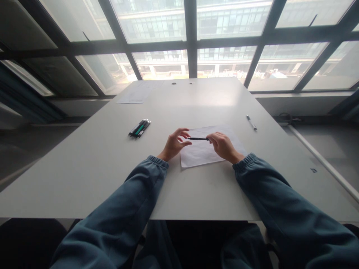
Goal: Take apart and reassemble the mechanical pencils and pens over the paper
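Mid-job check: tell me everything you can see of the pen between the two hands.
The pen is slim, dark and straight, with a plastic look, and lies nearly level across the view, over the white paper. The right hand pinches its right end, partly hiding it. Its left end reaches the opening of the curved left hand; whether they touch is unclear. Clip and markings are too small to tell.

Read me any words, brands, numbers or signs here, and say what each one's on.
No readable text anywhere.
Pen bundle: any lettering too small.
Held black pen: too small.
Lone pen on the right: too small.
Near sheet, far-left sheets: nothing legible.
Dark mark on the table: unclear.
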The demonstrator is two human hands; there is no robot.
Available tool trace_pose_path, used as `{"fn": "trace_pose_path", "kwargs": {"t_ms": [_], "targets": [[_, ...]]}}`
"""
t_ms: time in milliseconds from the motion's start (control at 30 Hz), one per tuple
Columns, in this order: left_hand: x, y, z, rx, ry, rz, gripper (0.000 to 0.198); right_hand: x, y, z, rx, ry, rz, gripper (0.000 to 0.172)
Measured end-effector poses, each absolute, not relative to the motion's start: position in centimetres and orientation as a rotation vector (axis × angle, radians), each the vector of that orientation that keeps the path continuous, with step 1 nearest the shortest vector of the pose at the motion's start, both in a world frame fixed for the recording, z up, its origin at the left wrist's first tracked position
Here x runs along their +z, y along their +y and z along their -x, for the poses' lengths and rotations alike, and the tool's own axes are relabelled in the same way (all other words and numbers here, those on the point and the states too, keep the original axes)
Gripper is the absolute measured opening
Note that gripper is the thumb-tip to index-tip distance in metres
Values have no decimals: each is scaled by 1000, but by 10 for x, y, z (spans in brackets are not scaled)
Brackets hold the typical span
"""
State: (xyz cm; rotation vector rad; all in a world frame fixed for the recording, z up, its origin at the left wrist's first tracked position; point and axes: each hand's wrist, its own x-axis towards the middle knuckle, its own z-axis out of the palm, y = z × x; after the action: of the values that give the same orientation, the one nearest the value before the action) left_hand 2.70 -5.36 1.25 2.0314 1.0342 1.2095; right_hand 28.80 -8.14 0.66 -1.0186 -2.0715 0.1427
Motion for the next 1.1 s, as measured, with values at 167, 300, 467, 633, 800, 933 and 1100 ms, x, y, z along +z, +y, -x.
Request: {"fn": "trace_pose_path", "kwargs": {"t_ms": [167, 300, 467, 633, 800, 933, 1100], "targets": [[14, -54, -26, 1160, 1108, -2010, 47, 6, -81, -288, 140, -2067, 1012, 22], [14, -54, -24, 1070, 1178, -2066, 61, 6, -82, -288, 147, -2062, 1009, 23], [12, -52, -25, 1004, 1220, -2060, 70, 7, -82, -288, 147, -2068, 1004, 22], [11, -55, -26, 930, 1261, -1929, 75, 8, -82, -288, 147, -2070, 1004, 23], [10, -56, -26, 943, 1251, -1839, 74, 9, -83, -287, 151, -2072, 997, 24], [11, -57, -27, 943, 1241, -1849, 74, 9, -83, -287, 158, -2072, 995, 24], [15, -59, -28, 962, 1240, -1858, 72, 11, -84, -286, 163, -2070, 990, 24]]}}
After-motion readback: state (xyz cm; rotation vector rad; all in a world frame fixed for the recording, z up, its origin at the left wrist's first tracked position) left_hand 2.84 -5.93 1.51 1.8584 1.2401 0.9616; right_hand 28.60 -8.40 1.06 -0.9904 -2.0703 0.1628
